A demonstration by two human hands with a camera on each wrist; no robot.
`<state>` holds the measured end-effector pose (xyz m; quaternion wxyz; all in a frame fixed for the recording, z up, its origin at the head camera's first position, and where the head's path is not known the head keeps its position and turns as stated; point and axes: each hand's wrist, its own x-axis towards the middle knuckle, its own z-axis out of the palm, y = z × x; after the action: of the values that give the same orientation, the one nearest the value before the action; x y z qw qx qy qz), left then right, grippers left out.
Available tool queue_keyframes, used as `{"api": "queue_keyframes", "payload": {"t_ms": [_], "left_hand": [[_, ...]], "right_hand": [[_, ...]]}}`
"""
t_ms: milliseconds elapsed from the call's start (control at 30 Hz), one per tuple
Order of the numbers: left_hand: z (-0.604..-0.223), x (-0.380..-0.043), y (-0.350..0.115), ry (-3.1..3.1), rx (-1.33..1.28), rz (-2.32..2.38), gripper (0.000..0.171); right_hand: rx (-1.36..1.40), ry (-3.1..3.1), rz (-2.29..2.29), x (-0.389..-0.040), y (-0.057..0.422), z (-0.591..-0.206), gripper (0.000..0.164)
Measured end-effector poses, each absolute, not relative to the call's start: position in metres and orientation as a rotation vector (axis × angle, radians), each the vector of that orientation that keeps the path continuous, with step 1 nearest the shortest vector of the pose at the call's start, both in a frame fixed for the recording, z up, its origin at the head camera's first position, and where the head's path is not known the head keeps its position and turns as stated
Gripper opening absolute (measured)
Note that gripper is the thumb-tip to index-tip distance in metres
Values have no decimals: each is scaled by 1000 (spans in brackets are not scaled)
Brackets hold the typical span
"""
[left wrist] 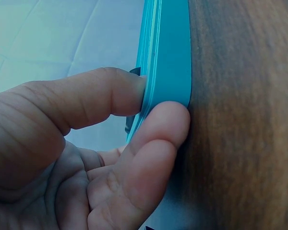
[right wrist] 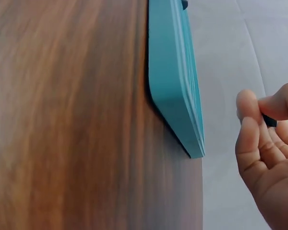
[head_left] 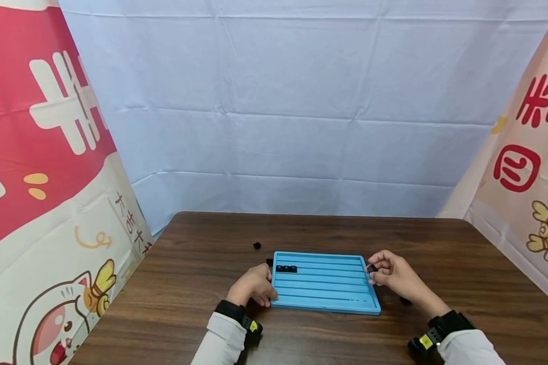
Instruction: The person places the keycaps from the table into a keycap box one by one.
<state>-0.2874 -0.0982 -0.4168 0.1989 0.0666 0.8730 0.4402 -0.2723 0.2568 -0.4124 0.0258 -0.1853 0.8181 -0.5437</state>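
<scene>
Left hand [head_left: 254, 286]: forearm in from the near side, at the tray's left end; grip closed on the edge of the blue ridged tray [head_left: 326, 285], thumb on the rim, fingers against the side wall. Right hand [head_left: 395, 274]: raised just off the tray's right end, grip pinching one small black cube [head_left: 372, 268] between thumb and fingertips.

Count: 1 tray, on the worktop [head_left: 329, 337]. 3 seated cubes [head_left: 286, 269] side by side in one slot, left end, toward the far side. 1 loose cube [head_left: 257, 245] beyond the tray. 1 dark piece [head_left: 269, 262] at its left edge, partly hidden. Dark bits under right hand, count unclear.
</scene>
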Motion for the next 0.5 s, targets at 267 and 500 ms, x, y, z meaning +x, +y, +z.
{"api": "queue_keyframes", "payload": {"t_ms": [267, 500], "left_hand": [[-418, -289, -99, 2440, 186, 1236, 32], [-418, -289, -99, 2443, 189, 1237, 32]], "right_hand": [[-497, 2416, -1761, -272, 256, -411, 35], [-526, 2413, -1797, -274, 256, -414, 30]]}}
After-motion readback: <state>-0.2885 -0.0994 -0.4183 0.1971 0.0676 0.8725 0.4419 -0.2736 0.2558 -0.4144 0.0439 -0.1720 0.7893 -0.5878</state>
